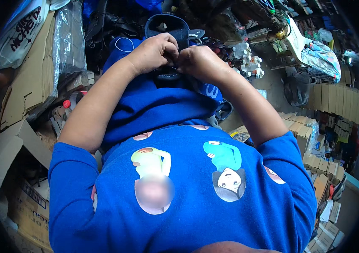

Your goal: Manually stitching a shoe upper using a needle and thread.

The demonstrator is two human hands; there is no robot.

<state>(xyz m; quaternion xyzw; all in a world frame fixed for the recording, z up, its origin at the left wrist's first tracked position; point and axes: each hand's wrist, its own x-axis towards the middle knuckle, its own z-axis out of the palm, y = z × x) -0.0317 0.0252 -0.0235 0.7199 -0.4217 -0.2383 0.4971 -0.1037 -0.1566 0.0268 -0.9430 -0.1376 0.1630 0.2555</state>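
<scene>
Nearest to us, the blue sweatshirt (192,219) with printed cartoon figures fills the lower centre of the frame, its sleeves pushed up toward the elbows. Beyond it, blue trousers (156,103) lie in folds across the lap. Above them, at the upper centre, we see the left hand (158,52) and the right hand (198,61) meeting almost knuckle to knuckle over a dark shoe (182,36), which sits on the lap with its rounded opening toward the top edge and a line of pale stitching below the hands. The fingers of both hands are curled nearly closed on the shoe, pinching at its middle; their tips are in shadow, so we cannot tell exactly which part they grip.

Around us, an open carton (2,156) leans at the lower left, with a red-capped bottle (66,103) above it. Farther out, flat cardboard (32,84) stands at the upper left beside clear plastic sheeting (67,38), and white-capped bottles (249,63) cluster at the upper right.
</scene>
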